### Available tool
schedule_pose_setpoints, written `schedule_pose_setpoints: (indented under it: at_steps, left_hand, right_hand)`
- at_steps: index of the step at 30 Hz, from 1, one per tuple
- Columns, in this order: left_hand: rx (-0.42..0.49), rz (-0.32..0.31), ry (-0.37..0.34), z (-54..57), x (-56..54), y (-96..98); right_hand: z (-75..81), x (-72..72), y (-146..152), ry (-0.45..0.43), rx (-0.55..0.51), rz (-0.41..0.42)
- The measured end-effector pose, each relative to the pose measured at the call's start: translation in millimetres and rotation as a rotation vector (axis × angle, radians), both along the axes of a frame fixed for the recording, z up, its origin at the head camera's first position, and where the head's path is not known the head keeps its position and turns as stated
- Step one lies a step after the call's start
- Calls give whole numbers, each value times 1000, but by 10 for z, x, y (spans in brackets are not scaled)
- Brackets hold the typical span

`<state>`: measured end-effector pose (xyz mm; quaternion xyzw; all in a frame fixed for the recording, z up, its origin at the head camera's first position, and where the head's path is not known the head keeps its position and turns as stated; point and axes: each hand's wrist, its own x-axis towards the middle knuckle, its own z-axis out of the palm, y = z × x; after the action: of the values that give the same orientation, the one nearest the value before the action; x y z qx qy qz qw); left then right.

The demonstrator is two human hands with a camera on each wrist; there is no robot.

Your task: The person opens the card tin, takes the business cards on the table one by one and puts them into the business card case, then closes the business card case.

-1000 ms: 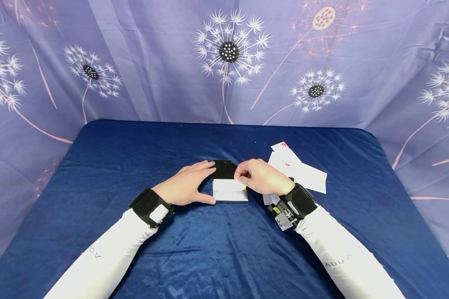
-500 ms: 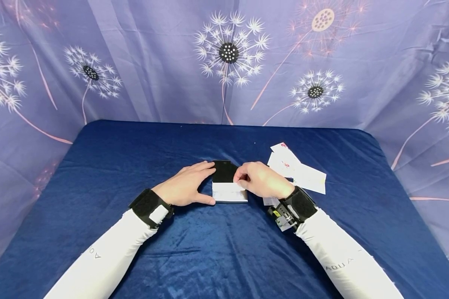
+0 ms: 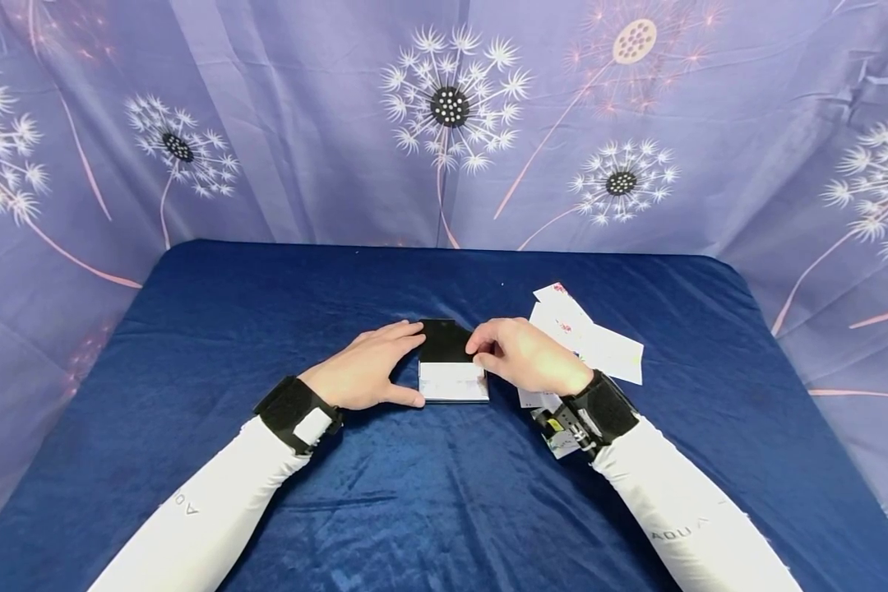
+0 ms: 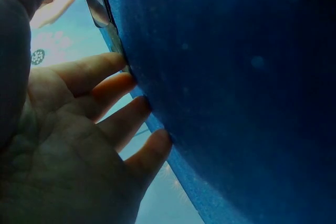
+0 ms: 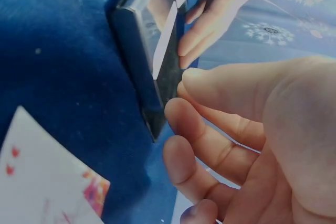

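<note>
A black card case (image 3: 444, 341) lies on the blue cloth with its flap laid back on the far side. White cards (image 3: 453, 383) fill its near part. My left hand (image 3: 366, 367) rests at its left side, fingers spread, with fingertips at the flap and the thumb by the near left corner. Over the right edge hovers my right hand (image 3: 530, 355), its fingers loosely bent and thumb and forefinger close together; nothing shows between them. In the right wrist view a white strip of card (image 5: 165, 43) shows inside the case.
Several loose cards (image 3: 612, 352), some printed with red flowers, lie spread to the right of the case, partly under the right hand and wrist. The blue cloth (image 3: 414, 510) covers the table. A purple patterned curtain (image 3: 303, 123) hangs behind.
The white card's far edge sits lower in the case, baring more of the black flap. My right hand has drawn slightly right, off the card. The left hand stays put.
</note>
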<state>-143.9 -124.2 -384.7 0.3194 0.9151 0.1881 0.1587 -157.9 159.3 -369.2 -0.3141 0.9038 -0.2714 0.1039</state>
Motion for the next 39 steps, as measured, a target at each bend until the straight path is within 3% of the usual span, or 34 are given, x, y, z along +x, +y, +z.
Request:
schedule_pose_setpoints:
  at_steps: [10, 22, 34, 39]
  left_hand:
    - [-6, 2, -6, 8, 13, -1]
    - [-1, -7, 15, -26, 3, -8]
    - [1, -4, 15, -28, 4, -10]
    - [-5, -8, 18, -22, 2, -6]
  right_hand:
    - [174, 42, 266, 21, -12, -83]
    - [391, 83, 805, 78, 29, -223]
    - [365, 61, 1430, 75, 104, -354]
    - [229, 42, 1656, -17, 161, -382]
